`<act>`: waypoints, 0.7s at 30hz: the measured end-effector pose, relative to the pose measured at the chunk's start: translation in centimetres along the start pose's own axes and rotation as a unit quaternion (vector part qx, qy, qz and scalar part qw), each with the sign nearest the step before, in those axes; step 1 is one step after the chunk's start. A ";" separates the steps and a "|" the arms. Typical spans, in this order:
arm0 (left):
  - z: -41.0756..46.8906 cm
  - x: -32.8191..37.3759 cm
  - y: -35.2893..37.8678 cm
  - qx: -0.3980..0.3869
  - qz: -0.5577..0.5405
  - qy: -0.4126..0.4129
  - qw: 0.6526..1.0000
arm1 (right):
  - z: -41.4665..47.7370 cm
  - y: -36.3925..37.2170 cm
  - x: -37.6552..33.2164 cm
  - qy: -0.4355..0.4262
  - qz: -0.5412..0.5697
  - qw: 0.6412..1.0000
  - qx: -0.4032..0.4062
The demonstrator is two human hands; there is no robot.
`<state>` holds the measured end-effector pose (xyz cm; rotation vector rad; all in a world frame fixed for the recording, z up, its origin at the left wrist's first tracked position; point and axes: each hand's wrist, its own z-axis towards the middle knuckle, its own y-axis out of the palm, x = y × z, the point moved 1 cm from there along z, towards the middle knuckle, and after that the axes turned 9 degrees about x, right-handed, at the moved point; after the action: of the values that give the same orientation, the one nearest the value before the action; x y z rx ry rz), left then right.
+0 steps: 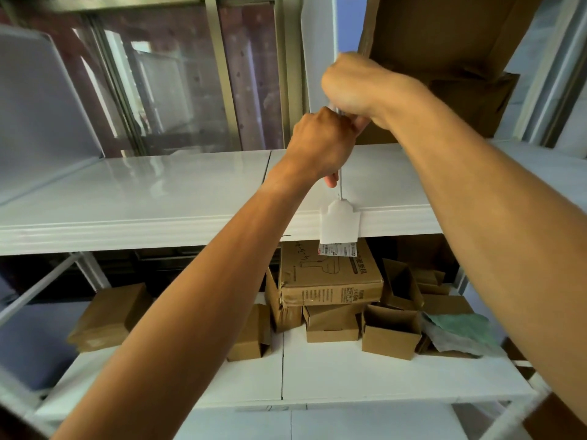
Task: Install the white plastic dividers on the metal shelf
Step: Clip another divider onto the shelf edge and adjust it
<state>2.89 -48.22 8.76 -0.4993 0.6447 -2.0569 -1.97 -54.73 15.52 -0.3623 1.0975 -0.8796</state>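
Note:
A thin white plastic divider (339, 223) stands edge-on and upright on the white metal shelf (152, 192), its front tab hooked over the shelf's front lip. My left hand (320, 144) grips the divider's near edge low down. My right hand (355, 87) is closed on the same edge higher up, just above the left hand. Another white divider (41, 100) stands upright on the shelf at the far left. Most of the held divider's panel is seen edge-on or hidden behind my hands.
A large open cardboard box (451, 58) sits on the shelf at the right, close to my right hand. The lower shelf (349, 376) holds several small cardboard boxes (330, 277) and a greenish cloth (460, 328). Window frames lie behind the shelf.

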 end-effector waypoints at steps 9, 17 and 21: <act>0.0 -0.3 0.3 0.022 -0.016 0.041 0.999 | 0.7 0.6 0.6 -0.033 -0.010 0.999 0.014; -1.0 0.3 1.3 0.000 -0.058 0.006 0.998 | 0.7 1.2 2.7 -0.022 -0.001 1.000 0.021; -1.0 0.2 1.5 0.029 -0.024 0.035 0.999 | 0.7 1.3 2.6 -0.033 -0.013 0.999 0.032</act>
<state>3.22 -48.87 7.08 -0.4158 0.6182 -2.1394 -0.34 -56.01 13.32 -0.3503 1.0030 -0.9182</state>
